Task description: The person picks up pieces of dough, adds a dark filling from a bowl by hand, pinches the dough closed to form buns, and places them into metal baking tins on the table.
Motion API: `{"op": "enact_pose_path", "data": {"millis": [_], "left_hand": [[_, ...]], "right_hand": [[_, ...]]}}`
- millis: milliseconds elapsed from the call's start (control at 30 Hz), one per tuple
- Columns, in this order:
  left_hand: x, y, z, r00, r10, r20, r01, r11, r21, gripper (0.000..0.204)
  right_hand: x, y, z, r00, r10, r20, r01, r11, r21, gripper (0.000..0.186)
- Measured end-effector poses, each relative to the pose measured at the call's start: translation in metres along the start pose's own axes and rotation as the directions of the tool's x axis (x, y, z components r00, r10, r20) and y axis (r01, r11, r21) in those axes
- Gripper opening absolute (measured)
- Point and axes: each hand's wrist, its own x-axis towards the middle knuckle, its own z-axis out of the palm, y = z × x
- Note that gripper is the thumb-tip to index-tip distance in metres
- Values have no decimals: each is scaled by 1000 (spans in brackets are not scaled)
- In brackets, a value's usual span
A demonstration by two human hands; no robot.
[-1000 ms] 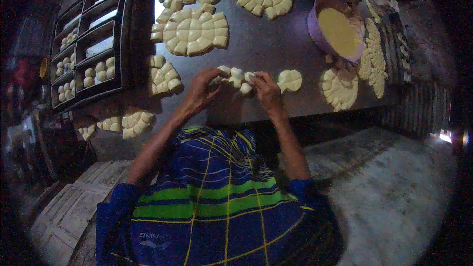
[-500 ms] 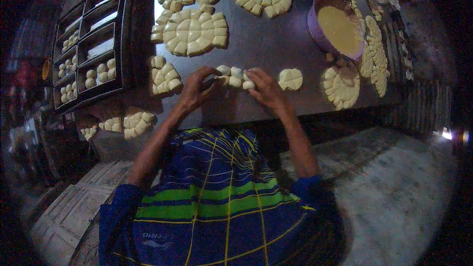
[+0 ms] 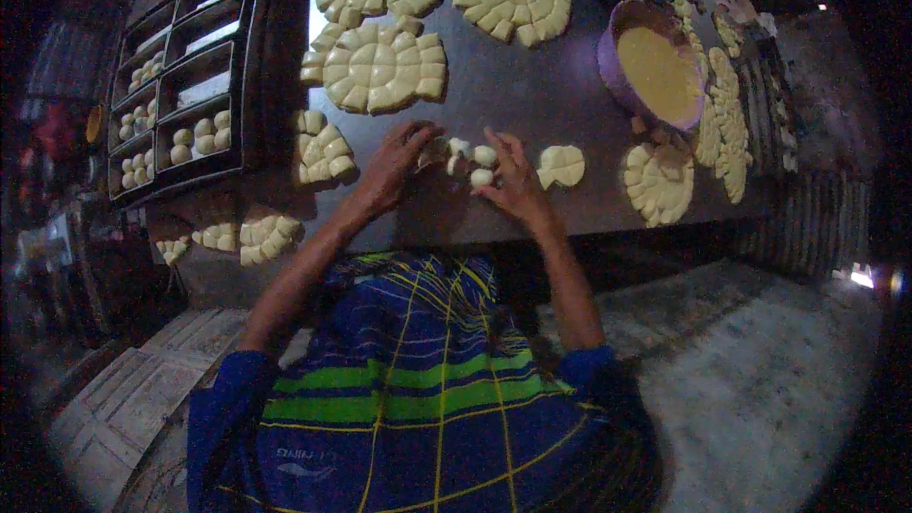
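Note:
Several small pale dough pieces are between my two hands over the dark tabletop. My left hand curls its fingers and thumb at the left end, against a piece of dough partly hidden by the fingers. Two rounded dough balls sit between the thumb and fingers of my right hand, one beyond the other. A gap shows between the dough at my left fingers and the balls at my right. Just right of my right hand lies a small scored dough round.
Scored dough slabs lie beyond my hands, with a smaller cut portion at the left. A dark compartmented rack holds dough balls. To the right stand a purple basin of yellowish contents and another dough round. The table's near edge runs before me.
The dough pieces, bunched together before, now show gaps between them. My right hand's fingers have shifted around the right-hand balls. The whole view has moved slightly.

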Motion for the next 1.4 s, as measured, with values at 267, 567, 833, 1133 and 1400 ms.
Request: {"op": "enact_pose_path", "data": {"millis": [267, 567, 833, 1133, 1400], "left_hand": [[-35, 42, 24, 509, -408, 758, 858, 166, -486, 31], [-62, 35, 76, 574, -310, 758, 570, -514, -642, 28], [-46, 73, 23, 594, -463, 658, 568, -337, -751, 34], [-49, 67, -3, 745, -505, 436, 614, 261, -745, 35], [-57, 55, -3, 783, -451, 429, 608, 406, -683, 31]], "right_hand": [[-28, -26, 39, 861, 394, -322, -365, 919, 150, 43], [-75, -54, 80, 802, 459, -383, 13, 626, 779, 34], [-73, -80, 40, 810, 52, -584, 48, 987, 154, 39], [-54, -90, 39, 829, -118, -547, 122, 992, -30, 21], [-53, -89, 44, 892, -119, -436, 119, 993, -26, 23]]}}
